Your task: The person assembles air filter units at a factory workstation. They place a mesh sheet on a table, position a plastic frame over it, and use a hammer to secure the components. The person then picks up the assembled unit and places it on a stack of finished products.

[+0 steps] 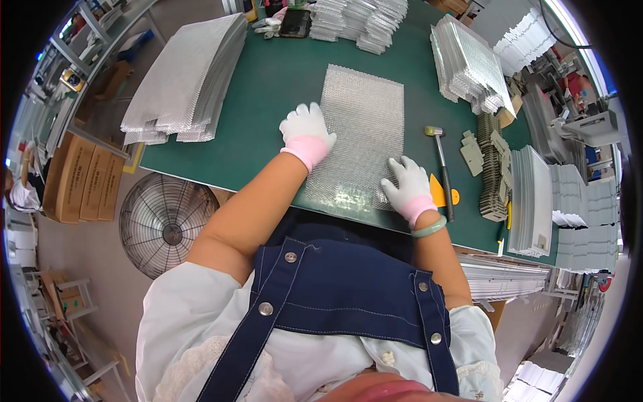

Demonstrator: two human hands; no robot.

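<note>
At the green table [268,94], the worker has a silvery mesh sheet [364,127] lying flat near the front edge, squarely between both gloved hands, probably so either side is easy to reach. The left hand [307,130] has its fingers loosely spread just outside the sheet's left edge, the thumb reaching over it. The right hand [408,184], also open, lays its fingertips over the lower right edge, seemingly to steady it; I can't tell how hard either presses. The mallet [442,167] sits right of the sheet, presumably for handy reach.

Green table [268,80], greyish floor [106,258]
</note>
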